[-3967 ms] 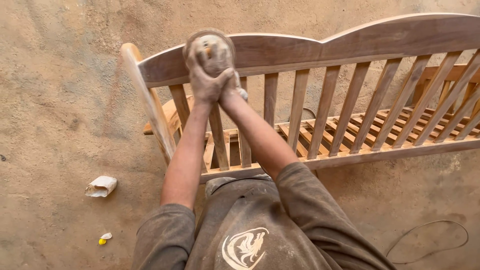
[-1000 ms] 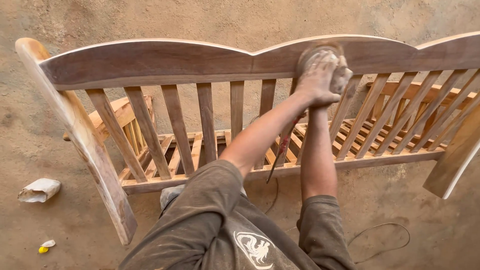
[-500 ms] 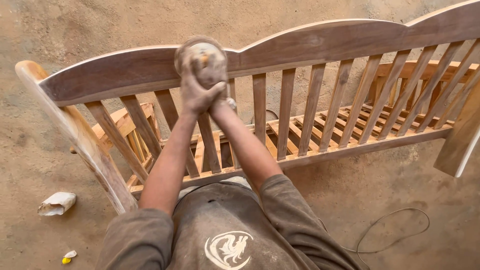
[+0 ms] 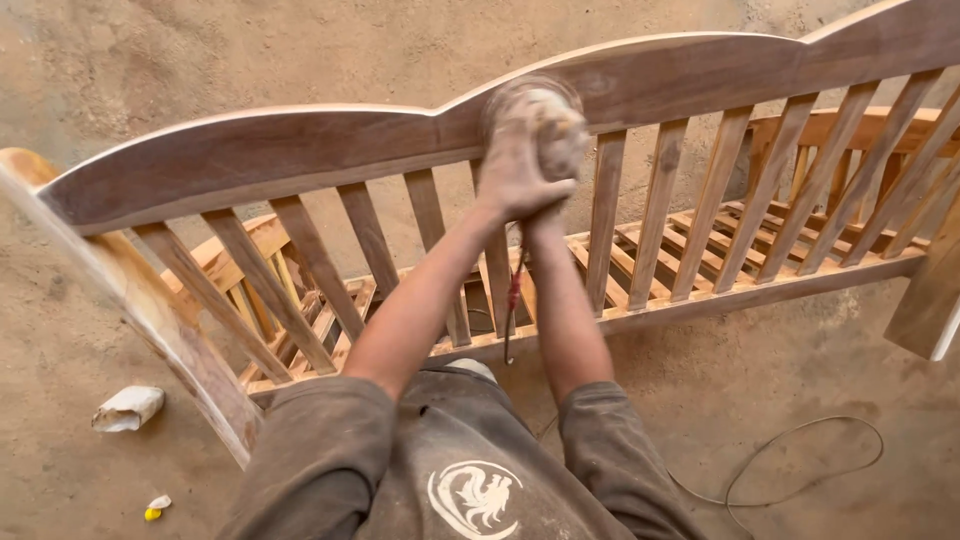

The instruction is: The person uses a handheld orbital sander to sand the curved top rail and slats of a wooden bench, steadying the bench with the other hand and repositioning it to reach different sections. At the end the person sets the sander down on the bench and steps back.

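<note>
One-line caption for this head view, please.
Both hands, left hand over right hand, press a dusty sander against the wooden bench.

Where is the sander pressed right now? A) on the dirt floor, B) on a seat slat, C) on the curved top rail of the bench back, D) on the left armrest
C: both hands hold the sander against the curved top rail.

My bench's top rail (image 4: 300,150) is reddish-brown, its slats (image 4: 660,215) pale tan. My grey shirt (image 4: 450,470) bears a white rooster emblem (image 4: 478,497); the floor (image 4: 200,50) is dusty beige.
</note>
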`<action>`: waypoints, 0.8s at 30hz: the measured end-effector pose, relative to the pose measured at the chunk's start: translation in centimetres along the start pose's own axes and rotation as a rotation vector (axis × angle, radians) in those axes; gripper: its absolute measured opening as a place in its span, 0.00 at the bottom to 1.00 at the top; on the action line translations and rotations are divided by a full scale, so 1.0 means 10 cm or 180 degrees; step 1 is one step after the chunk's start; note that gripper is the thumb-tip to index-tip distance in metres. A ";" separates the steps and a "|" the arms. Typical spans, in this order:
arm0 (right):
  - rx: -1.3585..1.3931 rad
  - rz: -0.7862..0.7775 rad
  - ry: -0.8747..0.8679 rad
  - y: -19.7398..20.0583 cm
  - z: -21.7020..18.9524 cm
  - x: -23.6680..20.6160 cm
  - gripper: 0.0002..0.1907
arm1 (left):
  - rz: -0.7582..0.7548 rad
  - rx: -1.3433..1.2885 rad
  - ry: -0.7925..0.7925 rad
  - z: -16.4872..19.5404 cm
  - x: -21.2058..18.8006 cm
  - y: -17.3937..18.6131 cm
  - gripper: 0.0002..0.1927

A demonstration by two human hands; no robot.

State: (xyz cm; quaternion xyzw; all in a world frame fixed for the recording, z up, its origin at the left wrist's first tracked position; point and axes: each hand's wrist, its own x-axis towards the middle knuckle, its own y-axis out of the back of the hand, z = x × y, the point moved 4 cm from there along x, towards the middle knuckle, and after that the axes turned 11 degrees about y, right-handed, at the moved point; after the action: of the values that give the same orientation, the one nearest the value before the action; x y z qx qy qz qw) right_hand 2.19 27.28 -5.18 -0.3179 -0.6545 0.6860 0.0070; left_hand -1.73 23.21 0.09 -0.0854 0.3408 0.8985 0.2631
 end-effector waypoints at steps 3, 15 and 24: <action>-0.0695 -0.0114 0.0551 -0.23 -0.54 0.33 0.63 | -0.0397 0.0033 0.0094 0.51 0.35 -0.41 0.64; 0.0169 0.0582 0.1743 -0.70 -1.83 1.07 0.57 | -0.1301 0.0632 -0.0190 1.80 1.03 -1.08 0.60; 0.0096 0.0533 0.1378 -0.57 -1.43 0.96 0.51 | -0.0818 0.0212 -0.0126 1.30 0.86 -0.85 0.65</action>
State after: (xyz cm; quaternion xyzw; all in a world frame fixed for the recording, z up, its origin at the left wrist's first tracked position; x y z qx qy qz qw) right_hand -1.40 44.95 -3.28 -0.5106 -0.5988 0.6096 0.0950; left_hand -4.18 40.72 2.22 -0.1019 0.3514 0.8472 0.3853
